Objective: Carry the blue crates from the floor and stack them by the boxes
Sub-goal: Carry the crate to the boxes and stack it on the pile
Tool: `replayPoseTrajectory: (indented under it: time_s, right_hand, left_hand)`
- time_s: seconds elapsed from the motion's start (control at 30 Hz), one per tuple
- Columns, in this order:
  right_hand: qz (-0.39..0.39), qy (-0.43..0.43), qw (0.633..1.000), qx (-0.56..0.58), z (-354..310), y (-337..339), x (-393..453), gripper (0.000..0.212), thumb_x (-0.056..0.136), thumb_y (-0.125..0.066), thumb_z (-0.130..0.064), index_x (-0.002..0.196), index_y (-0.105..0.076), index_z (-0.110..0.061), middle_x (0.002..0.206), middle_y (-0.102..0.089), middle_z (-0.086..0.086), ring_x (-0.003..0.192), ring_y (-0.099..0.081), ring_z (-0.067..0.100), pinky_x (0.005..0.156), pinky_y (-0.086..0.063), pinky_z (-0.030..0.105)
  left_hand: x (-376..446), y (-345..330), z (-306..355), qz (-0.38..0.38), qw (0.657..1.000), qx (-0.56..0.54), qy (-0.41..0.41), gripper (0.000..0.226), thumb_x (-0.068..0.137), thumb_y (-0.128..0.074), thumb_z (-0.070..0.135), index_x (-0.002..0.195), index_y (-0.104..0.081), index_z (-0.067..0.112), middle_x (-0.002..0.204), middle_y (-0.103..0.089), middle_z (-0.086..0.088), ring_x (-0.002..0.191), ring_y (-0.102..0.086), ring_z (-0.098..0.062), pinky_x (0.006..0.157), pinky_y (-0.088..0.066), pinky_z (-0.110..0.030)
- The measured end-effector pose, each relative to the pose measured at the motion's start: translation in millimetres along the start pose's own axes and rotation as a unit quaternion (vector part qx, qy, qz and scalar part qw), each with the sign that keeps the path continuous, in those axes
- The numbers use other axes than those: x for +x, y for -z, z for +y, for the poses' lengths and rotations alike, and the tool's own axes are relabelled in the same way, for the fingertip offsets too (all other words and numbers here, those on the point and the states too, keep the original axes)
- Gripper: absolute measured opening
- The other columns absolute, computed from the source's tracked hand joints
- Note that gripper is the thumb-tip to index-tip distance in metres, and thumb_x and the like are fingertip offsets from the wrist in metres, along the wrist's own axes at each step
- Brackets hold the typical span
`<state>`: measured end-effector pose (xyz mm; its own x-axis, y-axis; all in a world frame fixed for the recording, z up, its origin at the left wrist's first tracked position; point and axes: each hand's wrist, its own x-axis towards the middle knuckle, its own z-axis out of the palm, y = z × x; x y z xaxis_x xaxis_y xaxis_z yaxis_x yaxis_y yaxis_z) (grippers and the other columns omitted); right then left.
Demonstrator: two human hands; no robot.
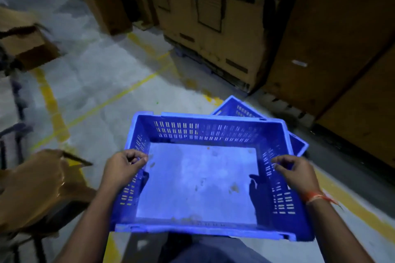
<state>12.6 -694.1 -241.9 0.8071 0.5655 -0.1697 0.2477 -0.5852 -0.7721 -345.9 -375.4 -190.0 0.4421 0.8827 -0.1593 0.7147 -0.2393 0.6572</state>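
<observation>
The near crate [203,181] is bright blue with rows of slotted vents, as is the crate behind it [235,109]. Brown cardboard boxes [213,28] far right; grey floor [102,83] carries yellow lines [51,102].

Open floor [102,83] runs toward eleven o'clock. Stacked boxes [213,28] block twelve to two o'clock; a second blue crate [237,109] lies at one o'clock, loose cardboard [32,186] crowds nine.
</observation>
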Motion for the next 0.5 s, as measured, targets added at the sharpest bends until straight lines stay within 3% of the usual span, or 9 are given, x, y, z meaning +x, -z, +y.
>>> replayPoseTrajectory:
  time_s: [0.07,0.2,0.3,0.33,0.43,0.5]
  right_hand:
    - [0.029,-0.026,0.999,-0.003,-6,0,1,0.023,0.077,-0.076,-0.01,0.074,-0.074,-0.032,0.071,-0.071,-0.021,0.066,-0.064,0.002,0.065,-0.048,0.021]
    - [0.089,-0.089,0.992,-0.001,-16,-5,4,0.03,0.079,-0.074,-0.006,0.074,-0.071,-0.035,0.077,-0.073,-0.016,0.077,-0.067,0.006,0.07,-0.048,0.025]
    - [0.136,-0.128,0.982,0.013,-24,-12,1,0.033,0.079,-0.074,-0.006,0.072,-0.071,-0.037,0.075,-0.069,-0.032,0.073,-0.065,-0.002,0.063,-0.046,0.008]
    - [0.153,-0.135,0.979,0.013,-25,-14,0,0.032,0.079,-0.074,-0.006,0.072,-0.071,-0.037,0.076,-0.07,-0.03,0.073,-0.065,-0.002,0.064,-0.046,0.008]
    - [0.193,-0.169,0.966,0.012,-27,-20,5,0.028,0.078,-0.074,-0.008,0.073,-0.071,-0.035,0.081,-0.075,-0.008,0.077,-0.069,0.013,0.076,-0.055,0.03]
    - [0.225,-0.187,0.956,0.012,-29,-22,4,0.028,0.078,-0.074,-0.009,0.071,-0.071,-0.036,0.08,-0.075,-0.004,0.077,-0.07,0.018,0.076,-0.055,0.034]
  left_hand:
    - [42,-7,6,-0.028,0.999,0.013,-0.018,0.008,0.081,-0.08,0.022,0.074,-0.074,0.021,0.049,-0.057,0.014,0.046,-0.05,0.002,0.054,-0.039,-0.016]
    - [122,-21,21,-0.093,0.993,0.004,-0.075,0.004,0.074,-0.078,0.036,0.075,-0.073,0.036,0.054,-0.06,0.008,0.051,-0.052,-0.009,0.063,-0.045,-0.029]
    - [174,-31,38,-0.139,0.982,0.008,-0.125,0.009,0.078,-0.08,0.032,0.074,-0.073,0.036,0.054,-0.059,0.009,0.047,-0.048,-0.005,0.062,-0.042,-0.028]
    - [191,-36,45,-0.156,0.978,0.011,-0.137,0.01,0.079,-0.08,0.03,0.073,-0.073,0.034,0.054,-0.06,0.01,0.046,-0.047,-0.003,0.062,-0.042,-0.027]
    - [241,-57,65,-0.196,0.963,0.033,-0.181,0.01,0.08,-0.079,0.028,0.072,-0.073,0.029,0.058,-0.064,0.004,0.048,-0.05,-0.003,0.059,-0.042,-0.026]
    - [264,-71,82,-0.206,0.956,0.036,-0.204,0.01,0.08,-0.08,0.028,0.072,-0.073,0.027,0.062,-0.067,0.002,0.05,-0.053,-0.003,0.056,-0.041,-0.021]
